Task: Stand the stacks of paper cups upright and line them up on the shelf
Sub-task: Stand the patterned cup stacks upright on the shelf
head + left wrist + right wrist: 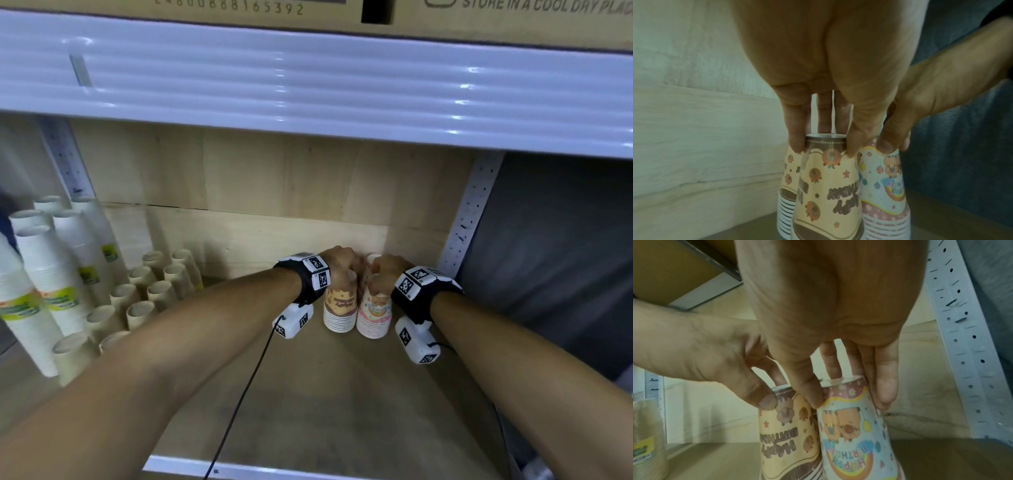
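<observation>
Nearest the viewer, the shelf board [342,411] lies bare under both forearms, each wrist carrying a tagged camera band. Farther in, two stacks of printed paper cups stand upright, mouths down and touching side by side, near the back right corner. The left hand [337,262] pinches the top of the cream-and-brown stack [339,310] between thumb and fingertips [797,142]; the right hand [385,274] pinches the top of the pink-and-blue stack [374,317] in the same narrow grip, its fingertips [887,391] lying down the cup's far side. Both stacks appear wrapped in a clear film that glints at the crown. Each shows cartoon animals, stars or balloons and "HAPPY BIRTHDAY" lettering, inverted because the cups are mouth down; ringed rims crowd at the base. Judged from this pose, the hazard lies in the release: the stacks are tall, light and tapering, held only at their narrow tops, so a sideways drag of a finger, or one stack nudging its neighbour, could tip either over. Well apart at the left stand rows of plain tan cup stacks [150,294] and taller white stacks with green labels [51,291]. Behind everything rises the pale wooden back panel [274,178], with a perforated metal upright [469,212] at the right.
</observation>
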A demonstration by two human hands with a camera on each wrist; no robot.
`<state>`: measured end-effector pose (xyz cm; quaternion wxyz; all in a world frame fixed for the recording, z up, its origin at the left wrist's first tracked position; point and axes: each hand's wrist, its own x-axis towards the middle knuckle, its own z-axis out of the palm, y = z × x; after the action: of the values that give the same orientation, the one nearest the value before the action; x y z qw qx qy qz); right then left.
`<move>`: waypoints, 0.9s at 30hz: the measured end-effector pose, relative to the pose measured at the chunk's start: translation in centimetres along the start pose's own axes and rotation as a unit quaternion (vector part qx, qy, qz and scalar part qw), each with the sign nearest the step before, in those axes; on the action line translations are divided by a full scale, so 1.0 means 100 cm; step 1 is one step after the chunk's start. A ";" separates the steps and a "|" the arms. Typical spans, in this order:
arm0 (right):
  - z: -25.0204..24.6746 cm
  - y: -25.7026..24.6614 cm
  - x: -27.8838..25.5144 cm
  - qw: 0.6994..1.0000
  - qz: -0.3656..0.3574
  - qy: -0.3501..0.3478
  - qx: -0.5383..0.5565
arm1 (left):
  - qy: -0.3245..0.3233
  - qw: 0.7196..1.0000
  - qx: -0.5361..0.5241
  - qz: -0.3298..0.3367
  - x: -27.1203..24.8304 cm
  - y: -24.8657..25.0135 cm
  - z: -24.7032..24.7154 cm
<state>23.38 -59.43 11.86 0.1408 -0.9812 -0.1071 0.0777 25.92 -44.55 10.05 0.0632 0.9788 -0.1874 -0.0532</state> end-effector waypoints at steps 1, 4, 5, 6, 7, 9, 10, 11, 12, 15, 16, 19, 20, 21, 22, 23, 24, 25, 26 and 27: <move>0.001 0.002 0.002 1.000 -0.002 -0.002 0.001 | 0.000 1.000 0.002 -0.003 0.001 0.000 0.001; 0.003 0.008 0.009 1.000 -0.008 -0.010 0.005 | -0.005 1.000 0.002 -0.009 0.005 -0.001 0.006; 0.003 0.010 0.010 1.000 -0.008 -0.013 0.007 | -0.005 1.000 0.005 -0.010 0.007 -0.001 0.008; 0.002 0.009 0.009 1.000 -0.008 -0.015 0.010 | -0.005 1.000 0.009 -0.010 0.007 0.000 0.008; 0.001 0.009 0.008 1.000 -0.009 -0.016 0.012 | -0.005 1.000 0.011 -0.011 0.009 0.000 0.007; 0.000 0.007 0.005 1.000 -0.002 -0.012 0.014 | -0.008 1.000 0.007 -0.008 0.008 0.001 0.006; 0.000 0.006 0.005 1.000 0.003 -0.008 0.015 | -0.010 1.000 0.008 -0.006 0.008 0.001 0.005; 0.000 0.006 0.004 1.000 0.007 -0.004 0.015 | -0.012 1.000 0.007 -0.005 0.008 0.001 0.005; 0.001 0.005 0.003 1.000 0.008 0.001 0.016 | -0.014 1.000 0.006 -0.004 0.008 0.001 0.005; 0.003 0.005 0.001 0.999 0.010 0.008 0.032 | -0.017 1.000 0.004 -0.003 0.003 0.002 0.004; 0.003 0.006 0.000 0.999 0.010 0.009 0.035 | -0.016 1.000 0.003 -0.003 0.002 0.003 0.003; 0.002 0.007 -0.002 0.999 0.012 0.002 0.050 | -0.020 1.000 -0.001 0.000 -0.002 0.003 0.003; 0.001 0.008 -0.004 0.999 0.009 -0.001 0.053 | -0.021 1.000 -0.007 -0.001 -0.004 0.002 0.002; 0.000 0.007 -0.006 0.998 0.009 -0.005 0.054 | -0.018 1.000 -0.018 -0.001 -0.008 0.003 -0.001; -0.001 0.007 -0.008 0.998 0.016 -0.010 0.053 | -0.014 0.999 -0.032 -0.001 -0.012 0.002 -0.004; -0.002 0.006 -0.010 0.998 0.021 -0.011 0.053 | -0.010 0.999 -0.047 -0.003 -0.014 0.000 -0.007; -0.003 0.003 -0.011 0.998 0.024 -0.007 0.054 | -0.007 0.998 -0.055 -0.008 -0.018 -0.001 -0.011; -0.006 -0.001 -0.012 0.998 0.028 -0.001 0.050 | -0.003 0.998 -0.060 -0.013 -0.023 -0.002 -0.015; -0.007 -0.005 -0.010 0.998 0.035 0.010 0.045 | 0.001 0.998 -0.058 -0.019 -0.028 -0.004 -0.020; -0.009 -0.009 -0.008 0.998 0.036 0.023 0.036 | 0.004 0.998 -0.054 -0.023 -0.033 -0.006 -0.025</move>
<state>22.57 -59.03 13.09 0.1754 -0.9802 -0.0655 0.0645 23.38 -42.49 12.65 0.1155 0.9783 -0.1612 -0.0605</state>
